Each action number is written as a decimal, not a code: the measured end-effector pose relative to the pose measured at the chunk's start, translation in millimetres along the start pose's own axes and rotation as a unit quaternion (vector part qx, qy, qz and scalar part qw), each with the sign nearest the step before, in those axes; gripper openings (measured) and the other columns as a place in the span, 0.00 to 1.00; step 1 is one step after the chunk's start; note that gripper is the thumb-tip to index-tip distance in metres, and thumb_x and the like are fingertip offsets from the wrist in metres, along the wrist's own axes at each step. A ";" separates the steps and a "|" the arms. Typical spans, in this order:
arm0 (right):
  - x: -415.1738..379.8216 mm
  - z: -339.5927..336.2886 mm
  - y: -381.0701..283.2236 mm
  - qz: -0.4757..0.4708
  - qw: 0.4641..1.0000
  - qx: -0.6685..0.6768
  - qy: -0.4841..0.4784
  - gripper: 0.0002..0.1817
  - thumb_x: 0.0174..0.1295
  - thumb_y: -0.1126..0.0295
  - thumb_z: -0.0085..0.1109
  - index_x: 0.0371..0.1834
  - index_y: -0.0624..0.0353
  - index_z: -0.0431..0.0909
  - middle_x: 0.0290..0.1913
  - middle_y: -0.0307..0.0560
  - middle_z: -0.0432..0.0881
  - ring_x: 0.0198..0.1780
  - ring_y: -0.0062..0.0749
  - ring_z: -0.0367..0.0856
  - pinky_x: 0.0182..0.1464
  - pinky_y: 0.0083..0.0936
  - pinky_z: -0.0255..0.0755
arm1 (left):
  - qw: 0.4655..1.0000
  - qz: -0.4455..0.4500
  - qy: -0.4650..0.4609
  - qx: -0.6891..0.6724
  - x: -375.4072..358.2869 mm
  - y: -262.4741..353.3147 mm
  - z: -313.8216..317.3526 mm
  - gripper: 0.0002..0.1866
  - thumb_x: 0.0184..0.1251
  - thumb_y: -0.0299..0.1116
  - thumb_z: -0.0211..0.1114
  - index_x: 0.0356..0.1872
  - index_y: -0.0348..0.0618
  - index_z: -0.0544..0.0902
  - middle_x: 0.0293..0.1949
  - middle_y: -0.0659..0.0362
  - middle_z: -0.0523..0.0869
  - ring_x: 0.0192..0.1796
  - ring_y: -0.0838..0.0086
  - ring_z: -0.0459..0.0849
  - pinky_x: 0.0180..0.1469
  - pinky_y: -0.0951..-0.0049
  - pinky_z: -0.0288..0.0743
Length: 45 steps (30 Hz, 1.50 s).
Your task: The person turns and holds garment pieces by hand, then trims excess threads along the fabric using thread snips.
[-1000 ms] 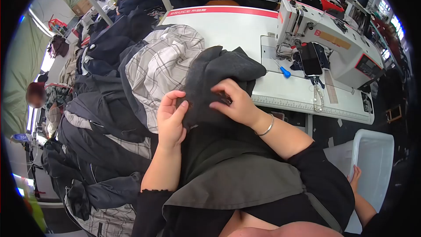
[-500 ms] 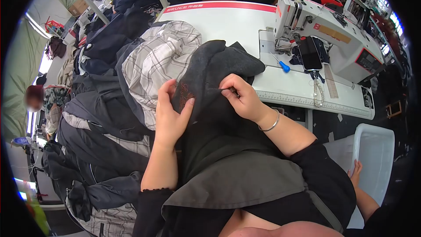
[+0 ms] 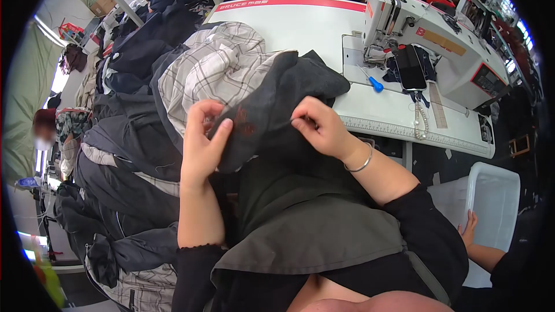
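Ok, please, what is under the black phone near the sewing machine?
Dark cloth shows past both sides of the phone, seemingly lying beneath it on the white table. The phone covers the middle, so whether anything else is there cannot be seen.

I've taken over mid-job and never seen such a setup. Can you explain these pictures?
There's no robot: these are a person's bare hands, seen by one head-worn camera looking forward and down. The left hand holds a dark garment beside its reddish embroidery. The right hand is pinched shut at the same garment; whether on cloth or thread is too small to tell. By the sewing machine on the white table are a phone, a blue-handled tool and a ruler; checked fabric is bunched at the table's left. Another person's hand touches a white bin.
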State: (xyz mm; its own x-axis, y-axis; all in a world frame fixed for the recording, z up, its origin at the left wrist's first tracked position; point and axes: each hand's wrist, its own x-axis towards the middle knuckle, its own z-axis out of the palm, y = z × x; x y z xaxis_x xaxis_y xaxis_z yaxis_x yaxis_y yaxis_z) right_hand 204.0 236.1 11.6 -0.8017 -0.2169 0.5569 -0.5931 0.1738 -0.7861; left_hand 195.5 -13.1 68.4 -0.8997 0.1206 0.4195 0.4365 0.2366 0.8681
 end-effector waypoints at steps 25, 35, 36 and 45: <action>-4.3 -7.9 2.3 -0.183 0.976 -0.107 0.055 0.15 0.48 0.86 0.62 0.39 0.58 0.78 0.35 0.44 0.73 0.30 0.30 0.73 0.27 0.19 0.68 | 0.955 -0.098 -0.026 -0.280 -4.1 -21.4 65.7 0.07 0.70 0.29 0.56 0.30 0.41 0.73 0.27 0.70 0.73 0.30 0.87 0.67 0.35 0.85 0.62; -18.1 -7.7 -0.3 -0.099 0.993 -0.060 0.020 0.15 0.47 0.87 0.59 0.38 0.59 0.79 0.37 0.45 0.74 0.29 0.28 0.77 0.27 0.18 0.71 | 0.985 -0.084 -0.148 0.029 -17.3 -17.9 49.7 0.12 0.52 0.28 0.71 0.29 0.41 0.74 0.21 0.70 0.66 0.25 0.86 0.62 0.26 0.82 0.57; -17.5 -8.1 -0.4 -0.113 0.991 -0.065 0.015 0.15 0.47 0.87 0.59 0.38 0.59 0.79 0.37 0.45 0.74 0.28 0.28 0.78 0.27 0.18 0.72 | 0.983 -0.108 -0.146 0.039 -16.5 -11.9 47.6 0.10 0.53 0.26 0.69 0.30 0.41 0.73 0.21 0.70 0.67 0.25 0.86 0.64 0.28 0.83 0.59; -19.6 4.5 -6.9 -0.169 0.977 -0.120 -0.048 0.15 0.44 0.79 0.64 0.37 0.57 0.75 0.39 0.44 0.74 0.34 0.39 0.79 0.33 0.28 0.74 | 0.906 0.115 -0.258 0.316 -8.4 -39.0 43.6 0.08 0.59 0.32 0.60 0.36 0.39 0.76 0.27 0.57 0.76 0.30 0.67 0.76 0.35 0.69 0.71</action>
State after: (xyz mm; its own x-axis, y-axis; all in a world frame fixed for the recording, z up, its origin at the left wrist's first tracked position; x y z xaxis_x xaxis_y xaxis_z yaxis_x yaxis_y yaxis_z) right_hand 224.1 234.9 4.9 -0.5539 -0.3871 0.7371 -0.8318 0.2943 -0.4706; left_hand 186.3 18.7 19.4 -0.7337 0.6324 0.2486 0.6744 0.6329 0.3804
